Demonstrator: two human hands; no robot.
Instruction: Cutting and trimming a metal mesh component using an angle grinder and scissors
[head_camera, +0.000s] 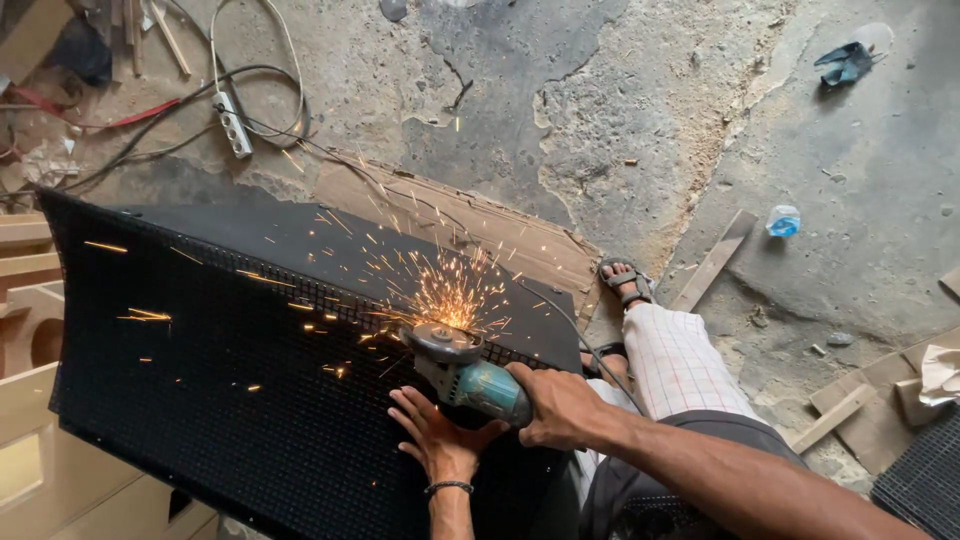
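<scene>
A white power strip (234, 124) with tangled cables, wood offcuts and a flat cardboard sheet (470, 222) litter the cracked concrete floor (640, 110) around a bent black perforated metal panel (200, 380). The right hand (562, 405), its grip clenched, holds a teal angle grinder (468, 372) whose disc throws orange sparks at the panel's fold. The left hand (437, 432) presses flat, fingers spread, on the mesh just beside it.

The perforated metal sheet (230, 360) is black, dotted with a fine grid of holes; on it, the angle grinder (470, 375) has a teal body and grey disc; orange-yellow sparks (450, 290) spray above it; right of it, trousers (680, 365) show pale checks.
</scene>
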